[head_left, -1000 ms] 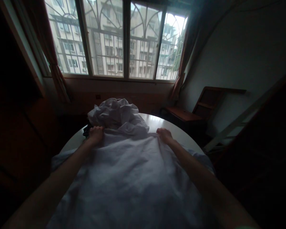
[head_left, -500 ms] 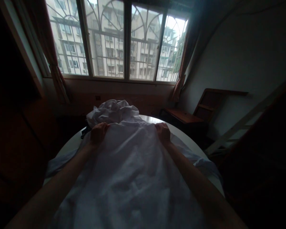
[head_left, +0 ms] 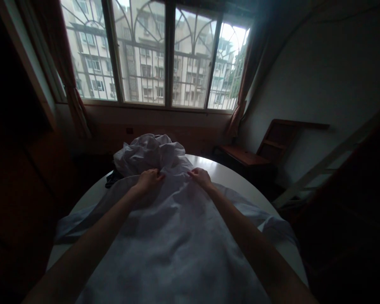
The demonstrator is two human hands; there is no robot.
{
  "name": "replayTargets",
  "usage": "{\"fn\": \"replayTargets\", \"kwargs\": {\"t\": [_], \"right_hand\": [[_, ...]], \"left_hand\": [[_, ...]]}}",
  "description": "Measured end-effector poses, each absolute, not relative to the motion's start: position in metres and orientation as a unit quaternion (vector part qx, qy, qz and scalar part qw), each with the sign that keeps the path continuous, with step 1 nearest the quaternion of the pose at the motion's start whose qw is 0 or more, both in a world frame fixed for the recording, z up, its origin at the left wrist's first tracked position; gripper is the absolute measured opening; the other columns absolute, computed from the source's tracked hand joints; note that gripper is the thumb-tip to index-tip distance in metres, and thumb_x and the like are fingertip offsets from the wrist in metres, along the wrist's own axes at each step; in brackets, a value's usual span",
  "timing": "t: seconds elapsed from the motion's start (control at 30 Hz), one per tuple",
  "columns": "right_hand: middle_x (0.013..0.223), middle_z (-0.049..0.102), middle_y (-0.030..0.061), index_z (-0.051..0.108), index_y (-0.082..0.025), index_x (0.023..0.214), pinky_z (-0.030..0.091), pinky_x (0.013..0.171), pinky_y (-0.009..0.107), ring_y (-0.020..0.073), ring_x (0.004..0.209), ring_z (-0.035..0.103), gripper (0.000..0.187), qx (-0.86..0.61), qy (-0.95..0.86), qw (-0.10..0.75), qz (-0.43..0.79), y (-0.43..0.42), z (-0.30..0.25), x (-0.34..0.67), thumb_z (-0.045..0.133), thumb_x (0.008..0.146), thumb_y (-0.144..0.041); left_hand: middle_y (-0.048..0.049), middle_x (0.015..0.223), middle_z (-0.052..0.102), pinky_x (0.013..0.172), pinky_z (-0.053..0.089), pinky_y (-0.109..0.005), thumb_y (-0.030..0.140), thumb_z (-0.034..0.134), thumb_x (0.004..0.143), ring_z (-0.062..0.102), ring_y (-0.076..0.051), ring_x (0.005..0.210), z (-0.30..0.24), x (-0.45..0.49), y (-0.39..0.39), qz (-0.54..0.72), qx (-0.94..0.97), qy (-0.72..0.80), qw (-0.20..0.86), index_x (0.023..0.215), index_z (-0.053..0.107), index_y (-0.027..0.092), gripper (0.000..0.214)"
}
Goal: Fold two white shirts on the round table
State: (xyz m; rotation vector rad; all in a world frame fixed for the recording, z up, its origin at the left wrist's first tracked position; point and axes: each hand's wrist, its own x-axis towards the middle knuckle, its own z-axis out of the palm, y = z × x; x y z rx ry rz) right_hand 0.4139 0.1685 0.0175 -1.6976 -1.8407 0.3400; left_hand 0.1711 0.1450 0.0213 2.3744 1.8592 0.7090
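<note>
L hand (head_left: 150,179) & R hand (head_left: 201,176): fingers nearly closed, each pinching the far end of a pale shirt (prob.) (head_left: 180,240), spread over near part of round white surface (head_left: 223,171). White cloth heap (head_left: 148,152) at surface's far side, dark cloth (head_left: 113,179) at its far-left edge. Step looks like straightening; next move calls for even tension w/ both hands, esp. at creases.

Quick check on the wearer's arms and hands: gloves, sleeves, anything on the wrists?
Left hand and right hand: no gloves. Left forearm and right forearm: slim, tapering to the wrists, no sleeves in frame. No watch, band or markings visible; too dim to rule out rings.
</note>
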Motion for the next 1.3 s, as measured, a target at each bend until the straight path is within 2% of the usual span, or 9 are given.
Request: {"fn": "replayTargets", "kwargs": {"t": [0.13, 0.3, 0.53, 0.7, 0.77, 0.87, 1.07, 1.2, 1.3], "right_hand": [[0.080, 0.067, 0.0083, 0.066, -0.017, 0.086, 0.042, 0.060, 0.025, 0.0192, 0.073, 0.061, 0.039, -0.667, -0.666, 0.297, 0.153, 0.180, 0.014, 0.414, 0.064, 0.066, -0.050], [0.073, 0.064, 0.0041, 0.063, -0.017, 0.074, 0.042, 0.062, 0.025, 0.0182, 0.073, 0.059, 0.032, -0.626, -0.674, 0.337, 0.201, 0.182, 0.014, 0.423, 0.062, 0.067, -0.048], [0.081, 0.063, 0.0049, 0.056, -0.016, 0.091, 0.043, 0.062, 0.025, 0.0165, 0.072, 0.057, 0.031, -0.507, -0.585, 0.560, 0.295, 0.177, 0.022, 0.409, 0.044, 0.077, -0.041], [0.083, 0.061, 0.0066, 0.056, -0.017, 0.084, 0.043, 0.072, 0.031, 0.0187, 0.078, 0.055, 0.016, -0.538, -0.579, 0.597, 0.135, 0.168, 0.025, 0.384, 0.049, 0.075, -0.028], [0.087, 0.060, 0.0067, 0.056, -0.018, 0.084, 0.041, 0.079, 0.033, 0.0195, 0.084, 0.053, 0.014, -0.473, -0.676, 0.563, 0.038, 0.158, 0.028, 0.371, 0.052, 0.076, -0.028], [0.095, 0.059, 0.0073, 0.056, -0.019, 0.092, 0.038, 0.084, 0.035, 0.0213, 0.094, 0.050, 0.019, -0.377, -0.817, 0.433, -0.056, 0.143, 0.030, 0.350, 0.057, 0.077, -0.029], [0.089, 0.060, 0.0070, 0.058, -0.018, 0.092, 0.037, 0.080, 0.032, 0.0196, 0.088, 0.050, 0.018, -0.378, -0.862, 0.306, -0.144, 0.141, 0.028, 0.332, 0.041, 0.087, -0.018], [0.085, 0.059, 0.0081, 0.057, -0.017, 0.080, 0.036, 0.077, 0.032, 0.0203, 0.085, 0.050, 0.017, -0.427, -0.836, 0.326, -0.112, 0.147, 0.039, 0.336, 0.042, 0.082, -0.013], [0.078, 0.058, 0.0043, 0.056, -0.017, 0.075, 0.038, 0.070, 0.028, 0.0173, 0.076, 0.051, 0.014, -0.454, -0.805, 0.379, 0.054, 0.153, 0.047, 0.339, 0.043, 0.075, -0.013]], "left_hand": [[-0.0104, 0.084, 0.065, 0.063, 0.038, -0.028, 0.029, 0.051, 0.077, 0.059, -0.021, 0.074, 0.023, 0.179, 0.153, 0.252, 0.754, 0.605, 0.049, 0.083, 0.059, 0.015, 0.017], [-0.0065, 0.084, 0.060, 0.070, 0.040, -0.028, 0.031, 0.045, 0.082, 0.056, -0.018, 0.078, 0.004, 0.182, 0.148, 0.397, 0.731, 0.555, -0.018, 0.079, 0.055, 0.017, 0.017], [-0.0063, 0.089, 0.058, 0.071, 0.040, -0.030, 0.028, 0.035, 0.087, 0.055, -0.019, 0.082, -0.028, 0.186, 0.136, 0.475, 0.664, 0.576, -0.046, 0.089, 0.048, 0.020, 0.016], [-0.0060, 0.088, 0.058, 0.076, 0.040, -0.032, 0.024, 0.038, 0.086, 0.054, -0.020, 0.085, -0.040, 0.186, 0.136, 0.470, 0.688, 0.550, -0.062, 0.085, 0.049, 0.021, 0.012], [-0.0060, 0.087, 0.058, 0.075, 0.041, -0.032, 0.023, 0.040, 0.084, 0.054, -0.020, 0.084, -0.042, 0.186, 0.135, 0.462, 0.697, 0.545, -0.058, 0.085, 0.050, 0.021, 0.010], [-0.0064, 0.087, 0.058, 0.075, 0.041, -0.031, 0.024, 0.041, 0.084, 0.054, -0.019, 0.085, -0.041, 0.187, 0.131, 0.470, 0.702, 0.531, -0.059, 0.087, 0.050, 0.021, 0.010], [-0.0070, 0.086, 0.060, 0.077, 0.040, -0.031, 0.031, 0.038, 0.087, 0.055, -0.018, 0.085, -0.037, 0.189, 0.122, 0.469, 0.719, 0.508, -0.072, 0.087, 0.053, 0.020, 0.019], [-0.0068, 0.084, 0.061, 0.076, 0.040, -0.030, 0.032, 0.038, 0.087, 0.055, -0.018, 0.083, -0.036, 0.188, 0.121, 0.461, 0.726, 0.504, -0.074, 0.084, 0.054, 0.020, 0.020], [-0.0063, 0.079, 0.060, 0.071, 0.040, -0.029, 0.033, 0.037, 0.088, 0.055, -0.018, 0.077, -0.036, 0.186, 0.122, 0.464, 0.715, 0.518, -0.067, 0.079, 0.054, 0.019, 0.023]]}}
